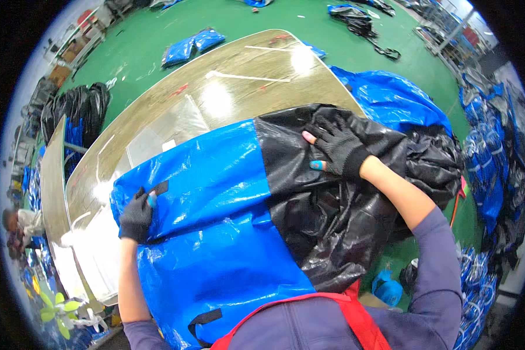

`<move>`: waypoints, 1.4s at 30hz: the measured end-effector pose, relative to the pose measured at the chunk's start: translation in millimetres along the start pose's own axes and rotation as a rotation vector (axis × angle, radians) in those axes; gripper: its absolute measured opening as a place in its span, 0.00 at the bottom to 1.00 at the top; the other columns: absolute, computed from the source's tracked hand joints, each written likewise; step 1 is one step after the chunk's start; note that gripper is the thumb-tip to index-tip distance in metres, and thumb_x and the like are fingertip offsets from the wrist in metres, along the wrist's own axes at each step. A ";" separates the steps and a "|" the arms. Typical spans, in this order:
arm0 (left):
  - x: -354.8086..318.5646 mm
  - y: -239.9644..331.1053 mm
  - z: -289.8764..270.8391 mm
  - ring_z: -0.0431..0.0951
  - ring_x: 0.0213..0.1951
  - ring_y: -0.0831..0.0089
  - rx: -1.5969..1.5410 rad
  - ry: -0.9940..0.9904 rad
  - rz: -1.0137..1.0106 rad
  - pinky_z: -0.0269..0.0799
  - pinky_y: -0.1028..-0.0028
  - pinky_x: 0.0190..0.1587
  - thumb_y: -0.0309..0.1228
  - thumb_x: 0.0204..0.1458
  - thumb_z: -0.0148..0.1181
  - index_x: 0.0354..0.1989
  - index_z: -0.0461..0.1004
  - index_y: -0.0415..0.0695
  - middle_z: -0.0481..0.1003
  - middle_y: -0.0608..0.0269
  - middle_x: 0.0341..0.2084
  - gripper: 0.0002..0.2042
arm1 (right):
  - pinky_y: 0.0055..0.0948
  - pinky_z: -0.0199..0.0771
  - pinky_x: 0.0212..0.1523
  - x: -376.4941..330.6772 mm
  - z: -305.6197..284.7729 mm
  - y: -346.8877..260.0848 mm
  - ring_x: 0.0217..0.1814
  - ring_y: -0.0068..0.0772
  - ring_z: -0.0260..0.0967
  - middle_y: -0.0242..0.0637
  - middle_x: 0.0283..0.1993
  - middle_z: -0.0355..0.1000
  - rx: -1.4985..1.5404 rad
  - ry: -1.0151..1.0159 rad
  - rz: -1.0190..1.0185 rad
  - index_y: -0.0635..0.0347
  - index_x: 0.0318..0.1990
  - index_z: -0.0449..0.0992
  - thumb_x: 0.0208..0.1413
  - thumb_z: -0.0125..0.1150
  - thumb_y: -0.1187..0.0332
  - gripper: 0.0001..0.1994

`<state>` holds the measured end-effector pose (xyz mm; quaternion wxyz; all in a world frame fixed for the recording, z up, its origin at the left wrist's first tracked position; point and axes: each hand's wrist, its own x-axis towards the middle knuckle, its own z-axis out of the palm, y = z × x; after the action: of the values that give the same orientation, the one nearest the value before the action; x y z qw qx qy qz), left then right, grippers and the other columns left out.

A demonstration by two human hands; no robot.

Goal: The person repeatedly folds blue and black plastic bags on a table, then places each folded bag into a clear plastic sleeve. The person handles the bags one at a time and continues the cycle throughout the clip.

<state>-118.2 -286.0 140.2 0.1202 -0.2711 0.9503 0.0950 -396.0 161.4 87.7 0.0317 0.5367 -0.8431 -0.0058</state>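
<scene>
A large sheet-like bag of shiny tarpaulin (216, 181), blue on the left and black on the right, lies across the table's near side and hangs toward my body. My left hand (136, 217), in a black glove with bare fingertips, grips its left edge beside a small black strap (159, 188). The fingers curl at the edge, partly hidden. On the wrinkled black part, my gloved right hand (339, 147) lies flat with fingers spread. Blue shows on its thumb tip. Another black strap (205, 318) sits near the bag's lower edge.
The wood-patterned table (239, 76) carries a clear plastic sheet (163, 131). Beyond it, blue packs (193, 45) lie on the green floor. More blue and black tarpaulin (396, 99) bunches at the table's right end. Bundles (484, 169) are piled far right. Another person (26, 227) is far left.
</scene>
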 end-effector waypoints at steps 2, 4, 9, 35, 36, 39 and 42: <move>18.9 60.5 -17.3 0.72 0.52 0.47 0.535 0.244 0.475 0.67 0.59 0.55 0.43 0.56 0.52 0.56 0.70 0.48 0.73 0.46 0.50 0.21 | 0.57 0.23 0.71 3.3 2.7 4.9 0.75 0.56 0.36 0.52 0.70 0.49 -0.030 0.031 -0.057 0.49 0.66 0.59 0.52 0.49 0.38 0.38; 30.4 132.9 -4.0 0.61 0.62 0.45 -0.237 0.351 0.706 0.57 0.60 0.64 0.37 0.50 0.58 0.64 0.60 0.46 0.61 0.43 0.61 0.31 | 0.56 0.23 0.72 2.8 -21.5 1.2 0.75 0.57 0.35 0.51 0.70 0.49 0.026 -0.083 -0.020 0.50 0.66 0.59 0.52 0.48 0.38 0.38; 43.9 198.4 73.4 0.44 0.70 0.50 0.063 0.370 0.903 0.27 0.40 0.66 0.54 0.44 0.57 0.66 0.59 0.60 0.52 0.51 0.67 0.37 | 0.60 0.43 0.66 -60.3 -127.1 -39.0 0.67 0.56 0.54 0.46 0.62 0.63 0.644 -0.433 0.078 0.50 0.62 0.65 0.47 0.58 0.41 0.36; 1.0 213.8 41.5 0.68 0.57 0.51 -0.457 -0.181 0.897 0.60 0.59 0.61 0.43 0.53 0.55 0.59 0.67 0.45 0.69 0.46 0.55 0.26 | 0.46 0.72 0.45 21.8 -49.7 -8.9 0.43 0.54 0.74 0.47 0.39 0.77 0.379 -0.262 0.228 0.55 0.36 0.81 0.53 0.42 0.32 0.34; -4.4 170.4 30.6 0.68 0.57 0.51 -0.617 -0.210 0.745 0.60 0.60 0.61 0.43 0.52 0.55 0.59 0.67 0.45 0.69 0.45 0.55 0.26 | 0.46 0.71 0.46 22.9 -41.5 -4.3 0.44 0.54 0.73 0.49 0.39 0.76 0.381 -0.270 0.297 0.57 0.36 0.81 0.53 0.43 0.31 0.35; -50.8 26.0 14.1 0.72 0.54 0.58 -0.355 -0.189 0.672 0.63 0.65 0.59 0.47 0.59 0.48 0.61 0.64 0.48 0.72 0.50 0.53 0.25 | 0.47 0.70 0.44 19.6 -32.1 7.8 0.42 0.57 0.73 0.54 0.36 0.75 0.409 -0.301 0.274 0.62 0.33 0.79 0.53 0.44 0.32 0.36; -124.5 -98.8 4.9 0.71 0.54 0.57 -0.468 -0.408 0.198 0.65 0.63 0.58 0.41 0.57 0.51 0.61 0.64 0.45 0.72 0.48 0.52 0.24 | 0.46 0.70 0.48 16.1 -32.2 9.2 0.44 0.56 0.73 0.52 0.40 0.75 0.387 -0.337 0.330 0.57 0.38 0.80 0.53 0.46 0.34 0.33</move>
<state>38.4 -305.9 159.0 0.2327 -0.1732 0.8807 0.3743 -409.2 151.5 121.0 -0.2111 0.3799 -0.8978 0.0711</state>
